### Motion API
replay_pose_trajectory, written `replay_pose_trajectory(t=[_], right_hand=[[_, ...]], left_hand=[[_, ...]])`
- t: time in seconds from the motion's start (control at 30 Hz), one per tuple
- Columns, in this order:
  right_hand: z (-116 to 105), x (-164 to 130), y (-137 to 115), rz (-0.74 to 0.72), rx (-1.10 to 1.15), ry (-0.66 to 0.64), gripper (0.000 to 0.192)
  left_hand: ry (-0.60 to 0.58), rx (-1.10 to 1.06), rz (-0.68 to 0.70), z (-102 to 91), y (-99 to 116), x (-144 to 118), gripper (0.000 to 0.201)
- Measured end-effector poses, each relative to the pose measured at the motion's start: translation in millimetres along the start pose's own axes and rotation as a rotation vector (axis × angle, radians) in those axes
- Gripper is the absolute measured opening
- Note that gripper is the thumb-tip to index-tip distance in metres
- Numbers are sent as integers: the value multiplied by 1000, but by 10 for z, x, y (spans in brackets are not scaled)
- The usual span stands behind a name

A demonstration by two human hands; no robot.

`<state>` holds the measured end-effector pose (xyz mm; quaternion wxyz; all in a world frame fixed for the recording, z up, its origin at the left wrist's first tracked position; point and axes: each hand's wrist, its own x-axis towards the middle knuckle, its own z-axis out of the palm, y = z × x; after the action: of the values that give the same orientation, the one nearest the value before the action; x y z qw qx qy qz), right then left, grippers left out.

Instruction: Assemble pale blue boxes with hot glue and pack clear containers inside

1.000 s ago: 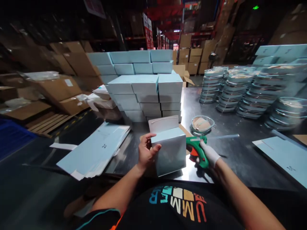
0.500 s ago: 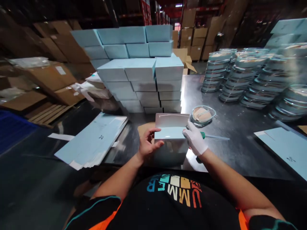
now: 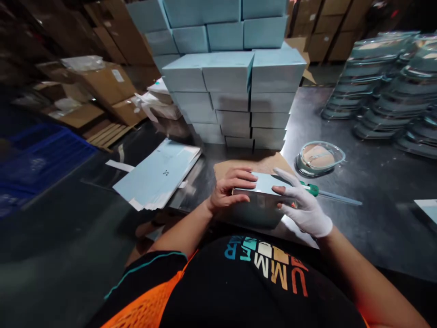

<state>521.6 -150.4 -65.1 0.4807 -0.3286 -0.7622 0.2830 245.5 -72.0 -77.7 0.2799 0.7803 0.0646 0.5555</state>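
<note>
Dim warehouse, overhead glare on metal table (image 3: 375, 182); blurred, warped edges

Dark metal bench (image 3: 375, 182), heavily loaded.
Stacked pale blue boxes (image 3: 235, 95) are seen at 12 o'clock, flat blue sheets (image 3: 160, 175) at 9, a lidded round dish (image 3: 319, 158) and stacked dishes (image 3: 385, 86) toward 2, brown cardboard (image 3: 239, 165) centrally.

A pale blue cardboard box (image 3: 261, 200) stands at the near edge of the desk (image 3: 375, 228), just in front of the person's body. Its lid is folded down shut, the top face flat and level. Its glossy front wall faces the camera. It rests partly on a brown cardboard sheet (image 3: 239, 166).
</note>
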Motion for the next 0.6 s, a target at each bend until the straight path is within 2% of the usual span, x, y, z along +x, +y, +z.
replay_pose_trajectory(t=[0.1,0.17,0.23,0.27,0.33,0.37,0.4,0.43,0.47,0.53,0.6], right_hand=[[7,57,-76,60,3,7,23],[16,75,-95,116,-5,14,19],[54,56,-73,168,-21,66,24],[85,34,-44,198,-38,108,35],[154,-12,39,299,-71,193,66],[182,-28,86,368,-75,224,79],[202,-34,129,440,-71,249,86],[210,-29,163,508,-61,277,86],[207,-15,184,564,-43,312,82],[181,29,190,621,8,385,72],[161,64,175,603,86,408,67]], left_hand=[[17,-12,-114,-24,71,8,22],[32,-3,-212,-15,94,19,21],[23,-13,-261,1,79,25,24],[37,-28,-274,11,58,17,27],[136,-65,-331,35,-3,-37,53],[209,-81,-397,52,-38,-90,78],[264,-97,-486,74,-72,-159,106],[279,-112,-598,101,-103,-241,126],[231,-146,-736,133,-127,-331,135],[124,-254,-951,194,-148,-497,131],[151,-309,-996,208,-123,-573,110]])
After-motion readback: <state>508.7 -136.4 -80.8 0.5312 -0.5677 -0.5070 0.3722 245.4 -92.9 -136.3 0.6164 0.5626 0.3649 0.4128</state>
